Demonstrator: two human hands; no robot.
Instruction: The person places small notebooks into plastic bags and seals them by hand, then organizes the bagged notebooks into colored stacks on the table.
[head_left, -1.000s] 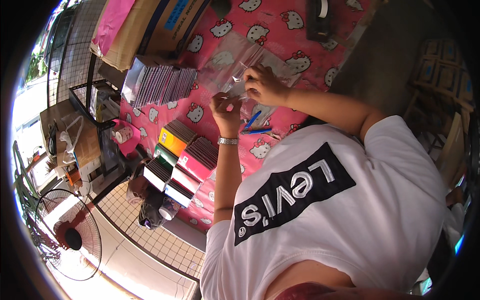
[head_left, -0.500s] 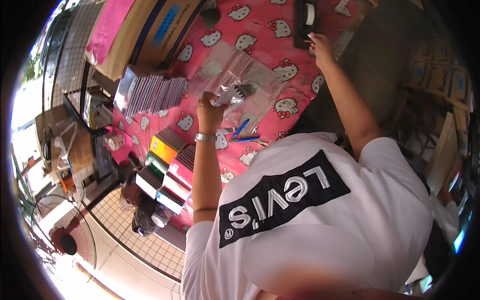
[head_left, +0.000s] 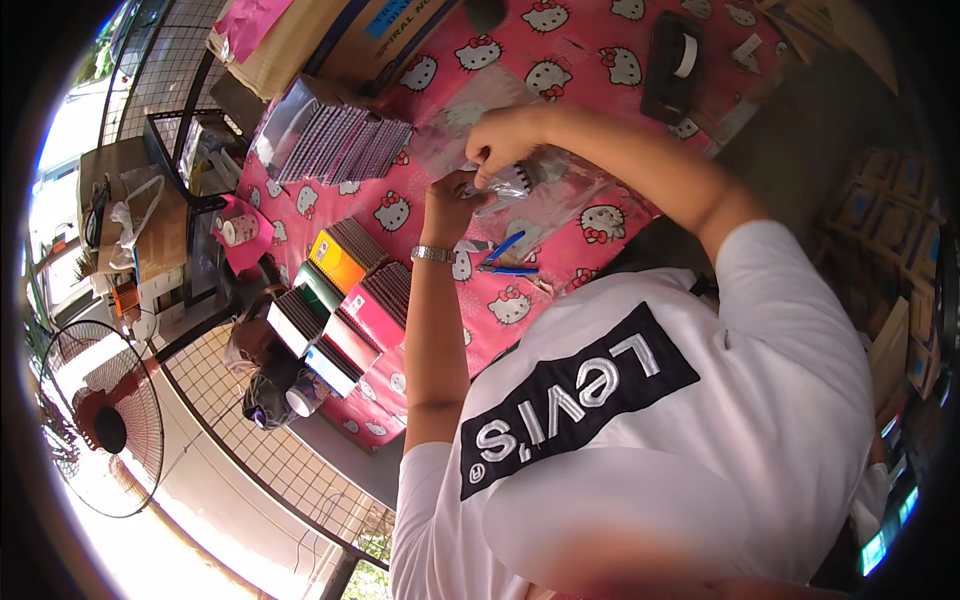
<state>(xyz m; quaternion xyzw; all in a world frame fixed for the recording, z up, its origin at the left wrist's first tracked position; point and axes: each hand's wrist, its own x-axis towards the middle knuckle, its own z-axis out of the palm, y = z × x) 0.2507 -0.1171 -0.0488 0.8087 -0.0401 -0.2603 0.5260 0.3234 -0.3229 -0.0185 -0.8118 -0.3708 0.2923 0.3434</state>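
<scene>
My left hand [head_left: 453,203], with a metal watch at the wrist, is closed on the near end of a small spiral notebook [head_left: 522,180] wrapped in clear plastic. Much of that notebook is hidden by glare and by my hands. My right hand [head_left: 508,138] reaches across from the right, its bent fingers pinched together at the wrapped notebook beside my left fingers. What they pinch is too small to make out. Clear plastic sheets or bags [head_left: 590,200] lie around and under the notebook. Blue-handled pliers [head_left: 512,268] rest nearer to me.
A black tape dispenser [head_left: 660,85] stands at the far right of the pink-covered table [head_left: 440,375]. On the left are a row of stacked notebooks [head_left: 345,148], coloured spiral notebook stacks [head_left: 350,250], a pink-wrapped cup [head_left: 240,230] and a large cardboard box [head_left: 335,50]. A fan [head_left: 105,425] stands lower left.
My right hand has moved from the tape dispenser leftward to my left hand and the wrapped notebook. The whole view has shifted somewhat; my left hand keeps its hold.
</scene>
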